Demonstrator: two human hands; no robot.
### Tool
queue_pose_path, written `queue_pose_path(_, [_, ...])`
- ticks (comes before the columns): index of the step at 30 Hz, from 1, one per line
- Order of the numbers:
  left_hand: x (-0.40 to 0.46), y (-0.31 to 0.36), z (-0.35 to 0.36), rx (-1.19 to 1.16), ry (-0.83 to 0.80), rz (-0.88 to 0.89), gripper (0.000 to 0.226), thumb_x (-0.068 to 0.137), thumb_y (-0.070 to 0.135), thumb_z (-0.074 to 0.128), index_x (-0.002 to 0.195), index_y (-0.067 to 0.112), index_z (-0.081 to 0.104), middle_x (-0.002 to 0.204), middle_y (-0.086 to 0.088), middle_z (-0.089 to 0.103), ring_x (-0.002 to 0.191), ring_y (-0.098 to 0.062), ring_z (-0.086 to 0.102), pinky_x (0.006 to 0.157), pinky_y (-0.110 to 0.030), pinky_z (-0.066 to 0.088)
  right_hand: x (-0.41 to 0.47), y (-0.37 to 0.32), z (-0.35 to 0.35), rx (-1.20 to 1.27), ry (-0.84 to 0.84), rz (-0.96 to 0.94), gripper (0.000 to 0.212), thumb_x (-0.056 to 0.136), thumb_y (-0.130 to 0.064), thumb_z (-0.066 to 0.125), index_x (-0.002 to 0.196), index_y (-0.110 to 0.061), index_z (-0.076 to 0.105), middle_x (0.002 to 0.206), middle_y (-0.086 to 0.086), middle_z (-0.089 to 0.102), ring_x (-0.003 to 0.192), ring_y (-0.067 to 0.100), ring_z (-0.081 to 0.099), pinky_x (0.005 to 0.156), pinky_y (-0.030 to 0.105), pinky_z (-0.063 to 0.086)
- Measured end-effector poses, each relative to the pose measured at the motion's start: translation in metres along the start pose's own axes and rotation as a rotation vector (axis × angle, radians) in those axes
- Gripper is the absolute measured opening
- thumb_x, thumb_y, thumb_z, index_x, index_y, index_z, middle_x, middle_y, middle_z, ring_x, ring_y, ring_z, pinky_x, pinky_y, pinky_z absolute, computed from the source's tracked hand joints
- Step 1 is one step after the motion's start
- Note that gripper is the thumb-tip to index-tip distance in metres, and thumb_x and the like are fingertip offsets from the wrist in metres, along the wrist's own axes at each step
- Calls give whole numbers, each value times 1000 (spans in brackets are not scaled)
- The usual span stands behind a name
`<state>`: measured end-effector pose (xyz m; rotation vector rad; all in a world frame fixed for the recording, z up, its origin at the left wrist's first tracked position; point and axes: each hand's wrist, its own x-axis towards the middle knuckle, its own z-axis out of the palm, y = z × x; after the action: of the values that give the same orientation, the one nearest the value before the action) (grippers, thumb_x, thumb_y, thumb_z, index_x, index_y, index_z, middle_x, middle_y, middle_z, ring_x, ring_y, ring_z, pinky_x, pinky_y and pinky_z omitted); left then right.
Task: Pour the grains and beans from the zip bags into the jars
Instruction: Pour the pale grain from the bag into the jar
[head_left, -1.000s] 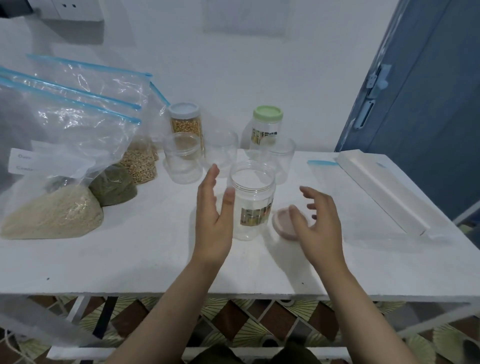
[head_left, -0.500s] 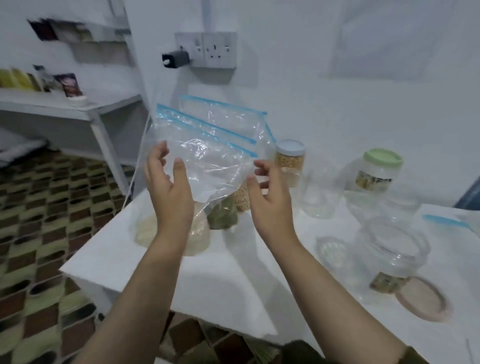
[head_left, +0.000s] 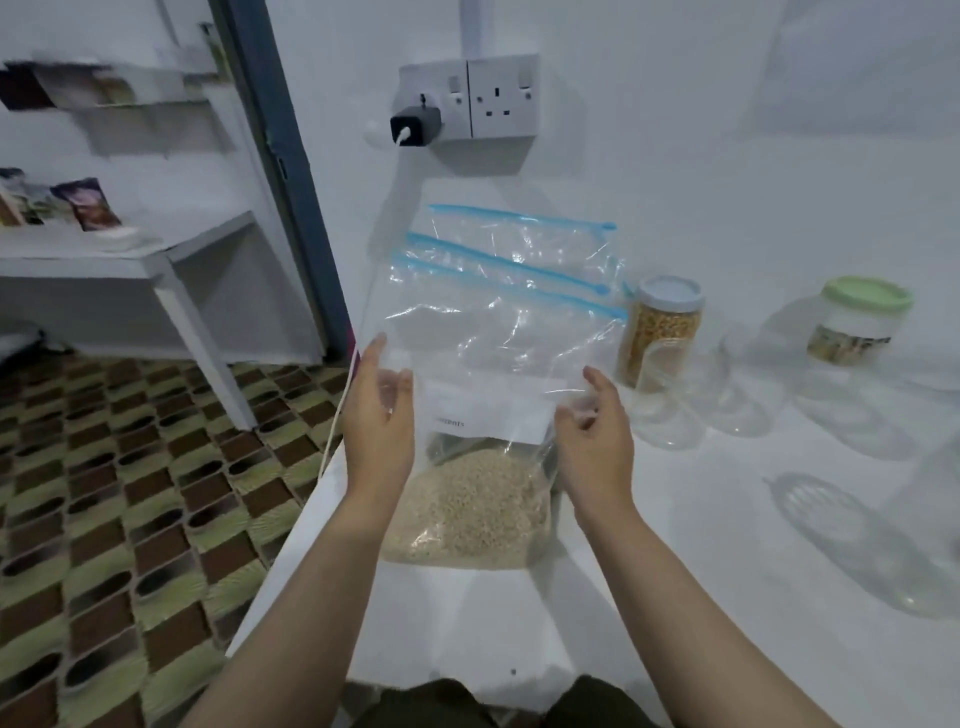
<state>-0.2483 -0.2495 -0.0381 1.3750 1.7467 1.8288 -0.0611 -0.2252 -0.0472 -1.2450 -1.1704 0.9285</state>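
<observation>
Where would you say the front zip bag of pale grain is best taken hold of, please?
Probably by the two side edges of the front zip bag, in the clear slack plastic above the grain and below the blue zip strip, one hand from each side. The grain sits heavy at the bottom and the bag stands upright, so this keeps the mouth up. The left hand and right hand already flank it there.

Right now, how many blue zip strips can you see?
3: front bag's strip, middle strip just behind it, back strip nearest the wall. More bags may hide behind.
</observation>
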Motion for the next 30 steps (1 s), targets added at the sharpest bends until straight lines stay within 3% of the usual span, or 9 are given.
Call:
queue_pose_path(2, [1, 3, -3, -80, 20, -6, 43, 103, 24, 52, 131, 55, 44, 105, 20, 58, 103, 7, 56, 97, -29, 47, -6, -6, 1, 75, 44, -22, 46, 97, -3, 54, 137, -26, 52, 96, -2, 57, 56, -5, 53, 58, 7, 44])
queue_pose_path(6, [0, 11, -10, -193, 30, 12, 40, 103, 32, 50, 138, 50, 44, 113, 9, 57, 108, -17, 59, 99, -47, 52, -15, -15, 2, 178, 89, -90, 49, 95, -3, 59, 130, -38, 54, 86, -18, 57, 69, 2, 52, 71, 14, 47])
queue_pose_path(8, [-1, 17, -12, -232, 20, 19, 41, 103, 29, 50, 137, 51, 45, 107, -5, 56, 97, -18, 57, 96, -43, 53, -17, -20, -4, 224, 108, -77, 53, 94, -2, 61, 129, -41, 52, 92, -22, 60, 74, -2, 58, 78, 12, 47])
queue_pose_path(10, [-3, 24, -10, -255, 17, 21, 41, 103, 24, 50, 137, 48, 46, 97, -10, 54, 87, -15, 55, 90, -34, 52, -16, -23, -13, 230, 107, -73, 58, 93, -2, 63, 132, -43, 51, 109, -16, 63, 81, -1, 62, 87, 22, 52])
queue_pose_path(13, [-12, 34, -5, -321, 17, 37, 40, 102, 23, 50, 132, 49, 47, 85, 2, 50, 80, -9, 52, 85, -27, 49, -15, -25, -28, 223, 81, -87, 60, 93, 1, 63, 140, -34, 50, 107, -12, 65, 77, 1, 62, 90, 33, 55])
queue_pose_path(17, [-31, 48, 8, -392, -11, 34, 40, 103, 18, 49, 132, 45, 47, 80, 12, 49, 77, -5, 51, 79, -23, 50, -17, -26, -51, 216, 92, -143, 56, 95, 3, 59, 141, -28, 51, 101, -10, 61, 74, 4, 56, 95, 38, 51])
queue_pose_path(23, [-66, 70, 44, -444, -68, 0, 41, 103, 13, 49, 129, 45, 49, 79, 16, 50, 79, -7, 53, 85, -23, 52, -13, -33, -106, 187, 128, -215, 54, 95, 4, 57, 140, -28, 51, 99, -11, 59, 72, 8, 48, 85, 33, 49])
queue_pose_path(30, [-110, 106, 104, -443, -55, 14, 41, 103, 14, 48, 128, 45, 49, 82, 0, 46, 77, -15, 50, 81, -25, 50, -5, -37, -189, 153, 159, -223, 51, 96, 1, 56, 135, -31, 54, 96, -12, 59, 73, 6, 51, 77, 19, 44])
